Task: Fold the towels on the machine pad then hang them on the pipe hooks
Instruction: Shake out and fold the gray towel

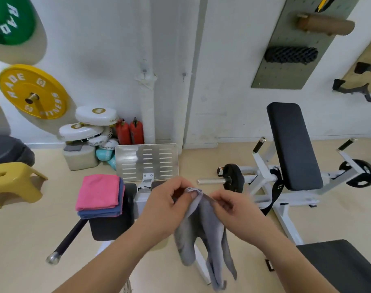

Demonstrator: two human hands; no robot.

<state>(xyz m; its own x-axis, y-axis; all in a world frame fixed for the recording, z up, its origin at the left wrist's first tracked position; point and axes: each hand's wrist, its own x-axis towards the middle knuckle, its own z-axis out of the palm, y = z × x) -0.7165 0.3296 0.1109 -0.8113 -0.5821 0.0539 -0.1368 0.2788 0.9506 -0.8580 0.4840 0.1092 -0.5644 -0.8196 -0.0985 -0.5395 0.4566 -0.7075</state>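
Here both hands are raised in front of the person, gathered on the top edge of a grey towel (203, 235). The left hand (169, 206) pinches one bunched corner of it between thumb and fingertips, and the right hand (235, 210) pinches the hem just beside, thumb pressed to forefinger. The two grips are near each other, so the cloth hangs down between the forearms in long loose folds, not spread out and touching nothing below.

To the left, a stack of folded towels sits on the black machine pad (112, 225), covering its far end and reaching its left edge. The pink towel (98, 191) lies on top, squarely folded, with a blue towel (102, 212) under it and a thin pink edge showing below that. The near end of the pad is bare. A dark bar (68, 240) with a metal tip slants out from under the pad toward the lower left.

Behind the hands stands a slotted metal footplate (146, 162), upright against the white frame. On the white pipe (146, 102) that runs up the wall there is a small hook (144, 73), and a second hook (184, 76) is fixed on the wall to its right; both are bare. A yellow stool (13, 182) stands at the left edge, and a black padded bench (292, 144) is on the right
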